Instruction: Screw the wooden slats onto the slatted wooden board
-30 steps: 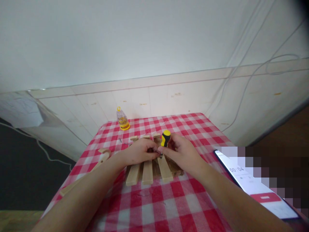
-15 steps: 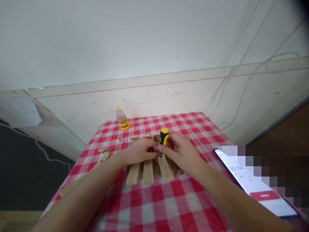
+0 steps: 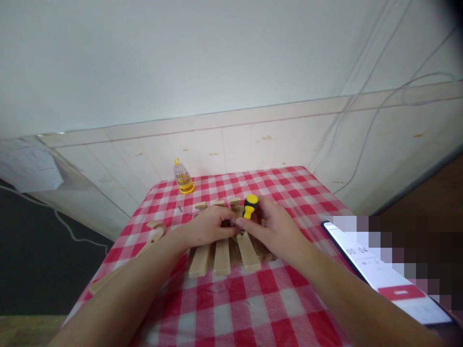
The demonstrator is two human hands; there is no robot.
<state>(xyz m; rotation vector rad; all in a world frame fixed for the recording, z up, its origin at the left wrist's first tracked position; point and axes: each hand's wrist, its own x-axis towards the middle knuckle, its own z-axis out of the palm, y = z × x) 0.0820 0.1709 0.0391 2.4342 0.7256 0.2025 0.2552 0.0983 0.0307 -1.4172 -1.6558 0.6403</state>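
A rack of pale wooden slats (image 3: 221, 257) lies on the red-and-white checked tablecloth (image 3: 253, 308). My left hand (image 3: 206, 226) rests curled on top of the slats, its fingertips pinched near the screwdriver's tip; what they pinch is too small to see. A stubby screwdriver (image 3: 249, 207) with a yellow and black handle stands nearly upright on the right slat, and my right hand (image 3: 271, 230) is closed round it.
A small yellow-based clear case (image 3: 183, 177) stands at the table's far edge. Loose screws (image 3: 180, 209) lie behind the slats. Curved wooden parts (image 3: 154, 233) lie at the left. A phone (image 3: 390, 279) with a lit timer screen lies at the right edge.
The screwdriver's handle has tilted slightly right and back between frames, with my right hand shifting on it. My left hand has stayed on the slats.
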